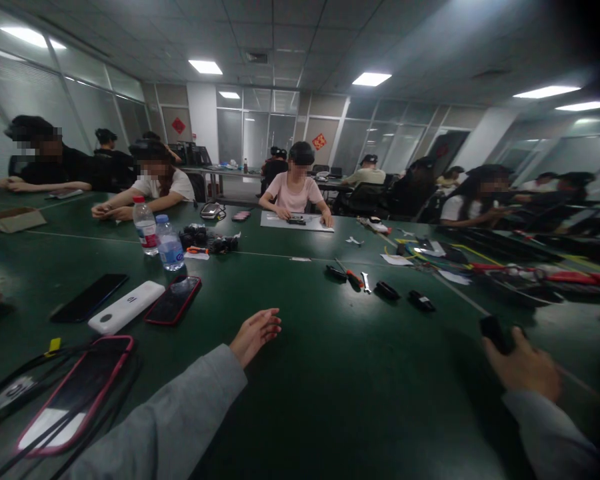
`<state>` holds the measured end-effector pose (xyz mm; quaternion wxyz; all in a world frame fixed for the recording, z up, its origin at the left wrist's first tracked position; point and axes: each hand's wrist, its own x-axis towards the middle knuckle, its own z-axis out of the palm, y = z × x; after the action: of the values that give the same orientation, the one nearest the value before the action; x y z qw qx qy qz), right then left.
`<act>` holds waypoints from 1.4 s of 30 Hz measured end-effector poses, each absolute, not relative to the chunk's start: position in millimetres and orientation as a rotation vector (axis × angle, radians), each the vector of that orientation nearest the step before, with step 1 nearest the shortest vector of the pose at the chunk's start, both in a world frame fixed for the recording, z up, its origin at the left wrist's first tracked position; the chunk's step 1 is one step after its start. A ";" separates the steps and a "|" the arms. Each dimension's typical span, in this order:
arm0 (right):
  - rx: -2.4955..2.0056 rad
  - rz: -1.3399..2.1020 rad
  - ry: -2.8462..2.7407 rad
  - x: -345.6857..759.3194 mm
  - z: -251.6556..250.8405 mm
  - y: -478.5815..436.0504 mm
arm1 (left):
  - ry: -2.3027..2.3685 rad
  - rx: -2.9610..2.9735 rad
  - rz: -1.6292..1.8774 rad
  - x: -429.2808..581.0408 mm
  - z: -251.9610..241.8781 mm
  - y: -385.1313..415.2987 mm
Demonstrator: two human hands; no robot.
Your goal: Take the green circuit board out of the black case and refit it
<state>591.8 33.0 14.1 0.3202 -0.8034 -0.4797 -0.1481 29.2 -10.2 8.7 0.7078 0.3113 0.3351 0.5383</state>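
My left hand (257,335) hovers over the green table with its fingers loosely bent and nothing in it. Out to the right, my right hand (525,363) grips a small black block-like object (495,333); its exact kind is not clear. Between the hands, farther away, lie a wrench (366,283), an orange-and-black screwdriver (354,279) and black oblong pieces, one (387,290) beside the wrench and another (421,300) nearer my right hand.
Left of my left hand are a white power bank (127,307), a red-edged phone (173,300), a dark phone (91,297) and a pink-cased phone (77,393) crossed by cables. Two bottles (170,243) stand behind. Cables (520,283) spread at right. A person (297,190) sits opposite.
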 end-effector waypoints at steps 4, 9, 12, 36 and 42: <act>-2.022 -0.288 -1.439 459.5 19.6 31.2 | 0.742 0.687 1.192 28.9 11.2 -12.3; -1.568 -0.033 -1.823 284.7 28.0 3.1 | 0.768 0.697 1.203 29.6 12.1 -13.3; -1.388 0.077 -1.965 229.7 25.3 -19.2 | 0.785 0.710 1.227 30.9 11.5 -13.5; -1.053 1.213 -1.541 203.4 19.1 -43.0 | 0.765 0.710 1.271 32.2 15.6 -16.0; -0.798 1.868 -1.123 204.5 25.7 -43.2 | 0.690 0.670 1.266 31.1 14.1 -13.8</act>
<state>204.5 -43.2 25.7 0.3985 -0.3154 -0.4437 0.7381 31.1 -13.8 14.1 0.7003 0.3008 0.3099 0.5684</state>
